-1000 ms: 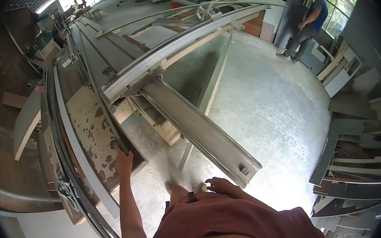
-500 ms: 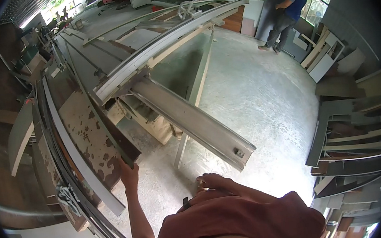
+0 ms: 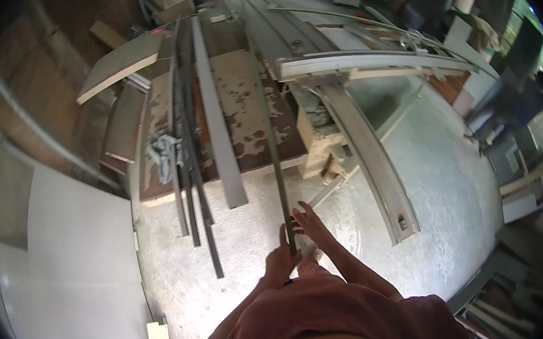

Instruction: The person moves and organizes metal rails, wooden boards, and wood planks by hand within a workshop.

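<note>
A long, narrow dark-green strip (image 3: 276, 162) runs away from me over the worn, patchy board, its near end low in front of my body. My left hand (image 3: 281, 259) grips that near end from the left, with one finger stretched along its side. On the other side, my right hand (image 3: 310, 226) is at the strip with its fingers apart and fingertips right at the edge. Left of the strip lies a flat grey strip (image 3: 219, 135), with several thin dark strips (image 3: 194, 170) beyond it.
The patchy board (image 3: 244, 93) carries these strips and a grey cloth bundle (image 3: 164, 155). To the right, a metal beam (image 3: 368, 153) juts towards me from the saw table's rail (image 3: 372, 62). A large pale panel (image 3: 78, 266) leans at left. Pale concrete floor (image 3: 427, 161) spreads below.
My view has turned left. The strip's near end has come from the board's side to in front of my body. My right hand has moved up beside it, fingers now spread.
</note>
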The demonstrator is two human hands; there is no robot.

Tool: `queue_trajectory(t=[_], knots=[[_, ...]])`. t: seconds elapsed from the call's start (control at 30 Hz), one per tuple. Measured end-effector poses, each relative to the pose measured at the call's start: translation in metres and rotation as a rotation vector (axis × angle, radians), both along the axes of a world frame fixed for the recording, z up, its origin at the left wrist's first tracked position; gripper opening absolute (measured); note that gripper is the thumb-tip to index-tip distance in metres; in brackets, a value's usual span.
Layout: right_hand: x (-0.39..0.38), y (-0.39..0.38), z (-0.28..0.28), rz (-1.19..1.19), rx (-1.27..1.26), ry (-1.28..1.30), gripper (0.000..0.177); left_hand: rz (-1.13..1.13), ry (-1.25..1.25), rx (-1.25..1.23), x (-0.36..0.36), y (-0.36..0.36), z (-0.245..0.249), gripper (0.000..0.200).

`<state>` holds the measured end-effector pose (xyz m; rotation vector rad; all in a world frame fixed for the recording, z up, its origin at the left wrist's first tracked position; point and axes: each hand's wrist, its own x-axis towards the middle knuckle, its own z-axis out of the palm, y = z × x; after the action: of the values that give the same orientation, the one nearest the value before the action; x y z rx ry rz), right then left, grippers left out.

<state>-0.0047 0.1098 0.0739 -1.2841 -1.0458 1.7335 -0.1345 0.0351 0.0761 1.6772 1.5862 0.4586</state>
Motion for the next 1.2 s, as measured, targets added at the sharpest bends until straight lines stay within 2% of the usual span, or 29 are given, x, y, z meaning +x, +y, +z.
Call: queue_trajectory(t=[0.07,0.13,0.17,0.23,0.27,0.33,0.37,0.4,0.53,0.67,0.83,0.9,1.0,1.03,1.17,1.2], knots=[[-0.016,-0.017,0.017,-0.015,-0.062,-0.023,0.066,-0.019,-0.006,-0.024,-0.007,-0.026,-0.001,0.092],[-0.025,-0.037,0.017,-0.061,-0.196,-0.049,0.06,-0.043,-0.034,-0.044,-0.012,-0.049,0.004,0.093],[-0.029,-0.044,0.011,-0.039,-0.189,-0.056,0.06,-0.045,-0.066,-0.08,-0.015,-0.06,0.008,0.093],[-0.034,-0.056,-0.014,0.096,-0.08,-0.194,0.048,-0.063,-0.129,-0.019,-0.022,-0.08,0.0,0.093],[-0.039,-0.066,-0.031,0.025,-0.013,-0.157,0.035,-0.071,-0.143,-0.046,-0.023,-0.088,-0.009,0.094],[-0.042,-0.088,-0.023,0.008,-0.062,-0.063,0.032,-0.081,-0.231,-0.078,-0.03,-0.103,0.009,0.092],[-0.04,-0.099,-0.019,-0.025,-0.112,0.031,0.03,-0.08,-0.223,-0.084,-0.031,-0.109,0.005,0.092],[-0.039,-0.11,-0.016,-0.068,-0.124,-0.003,0.026,-0.05,-0.257,-0.09,-0.031,-0.114,-0.005,0.089],[-0.013,-0.156,-0.007,-0.076,-0.135,-0.085,0.036,0.034,-0.324,-0.071,-0.031,-0.126,-0.024,0.076],[0.015,-0.219,-0.01,-0.071,-0.165,-0.169,0.034,0.046,-0.373,-0.117,-0.025,-0.13,-0.048,0.066],[0.037,-0.327,-0.019,-0.092,-0.234,-0.179,0.029,0.117,-0.533,-0.423,-0.005,-0.151,-0.065,0.057],[0.045,-0.382,-0.025,-0.115,-0.227,-0.264,0.028,0.163,-0.575,-0.54,0.002,-0.165,-0.071,0.057],[0.055,-0.478,-0.017,-0.173,-0.184,-0.405,0.027,0.23,-0.684,-0.65,0.014,-0.195,-0.088,0.064],[0.06,-0.512,-0.025,-0.142,-0.219,-0.528,0.029,0.26,-0.746,-0.639,0.019,-0.209,-0.088,0.071],[0.071,-0.657,-0.035,-0.124,-0.204,-0.597,0.034,0.332,-1.007,-0.735,0.039,-0.252,-0.109,0.083],[0.074,-0.682,-0.019,-0.156,-0.508,-0.383,0.039,0.362,-1.053,-0.755,0.041,-0.259,-0.117,0.084]])
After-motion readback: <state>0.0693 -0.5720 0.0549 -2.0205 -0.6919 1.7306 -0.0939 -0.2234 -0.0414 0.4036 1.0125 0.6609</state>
